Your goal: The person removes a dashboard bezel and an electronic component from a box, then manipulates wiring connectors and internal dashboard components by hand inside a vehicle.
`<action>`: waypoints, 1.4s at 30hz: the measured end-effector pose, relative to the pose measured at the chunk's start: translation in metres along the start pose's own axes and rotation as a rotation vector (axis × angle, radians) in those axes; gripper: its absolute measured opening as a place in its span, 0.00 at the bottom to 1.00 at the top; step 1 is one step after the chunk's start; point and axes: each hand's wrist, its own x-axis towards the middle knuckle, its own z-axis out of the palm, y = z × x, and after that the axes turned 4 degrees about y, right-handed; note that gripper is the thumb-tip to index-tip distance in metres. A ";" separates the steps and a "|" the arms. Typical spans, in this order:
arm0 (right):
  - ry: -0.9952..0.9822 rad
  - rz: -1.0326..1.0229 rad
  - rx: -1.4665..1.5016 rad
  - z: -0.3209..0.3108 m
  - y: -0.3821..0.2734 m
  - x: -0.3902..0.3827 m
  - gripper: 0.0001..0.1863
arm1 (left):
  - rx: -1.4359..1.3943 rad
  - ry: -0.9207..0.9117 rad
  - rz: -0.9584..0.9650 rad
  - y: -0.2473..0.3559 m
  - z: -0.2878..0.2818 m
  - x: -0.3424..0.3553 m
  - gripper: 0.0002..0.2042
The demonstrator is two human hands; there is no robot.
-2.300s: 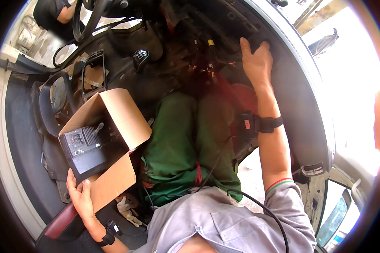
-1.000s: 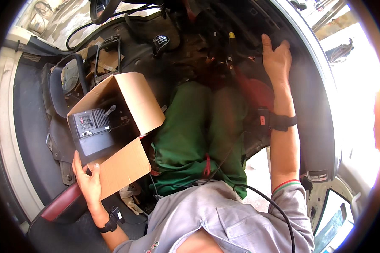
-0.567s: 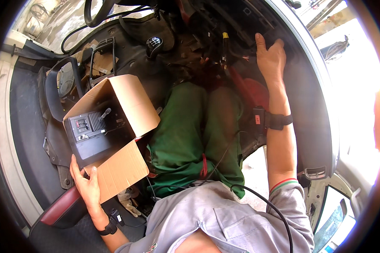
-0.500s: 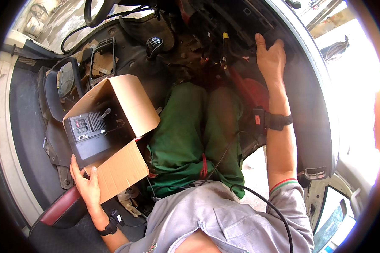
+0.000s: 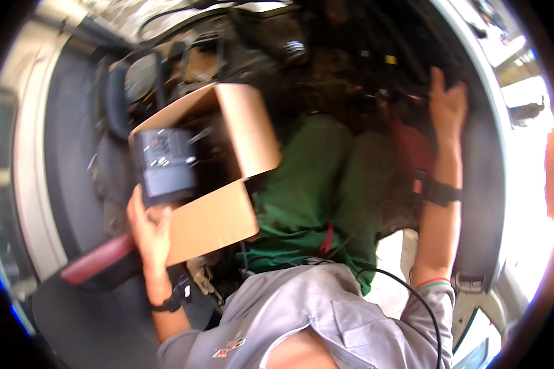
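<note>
Head view shows a black unit (image 5: 169, 175) sitting in an open cardboard box (image 5: 250, 132). Left hand (image 5: 149, 224) grips the box's edge; right hand's (image 5: 448, 106) grip, I can't tell.

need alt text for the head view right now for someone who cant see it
A person in green trousers sits in a vehicle cab, left hand at the near edge of an open cardboard box that contains a black device. The right hand is at the dark dashboard; blur hides whether it grips.
</note>
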 end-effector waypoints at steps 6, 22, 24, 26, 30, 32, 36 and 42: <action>-0.040 0.035 -0.014 0.007 0.021 0.005 0.41 | -0.027 0.007 -0.027 0.002 -0.001 0.004 0.36; -0.046 0.039 0.007 -0.001 0.000 0.001 0.43 | -0.201 0.125 -0.007 0.015 0.010 -0.008 0.30; -0.059 0.056 0.012 -0.006 -0.005 0.000 0.42 | -0.182 0.119 0.027 0.020 0.012 -0.005 0.30; -0.040 0.035 -0.008 -0.007 -0.004 -0.001 0.42 | -0.121 0.113 0.117 0.026 0.011 0.000 0.30; -0.022 0.029 -0.014 -0.002 -0.001 -0.003 0.42 | -0.264 0.041 0.032 0.026 0.006 0.001 0.29; -0.001 0.025 0.017 -0.005 0.003 -0.002 0.41 | -0.281 0.029 0.039 0.030 0.007 0.003 0.30; 0.053 -0.068 -0.092 -0.004 0.005 -0.001 0.38 | -0.356 0.002 -0.015 0.018 0.010 -0.002 0.31; 0.034 -0.010 0.063 -0.011 -0.017 -0.008 0.36 | -0.369 0.030 -0.029 0.028 0.012 -0.007 0.30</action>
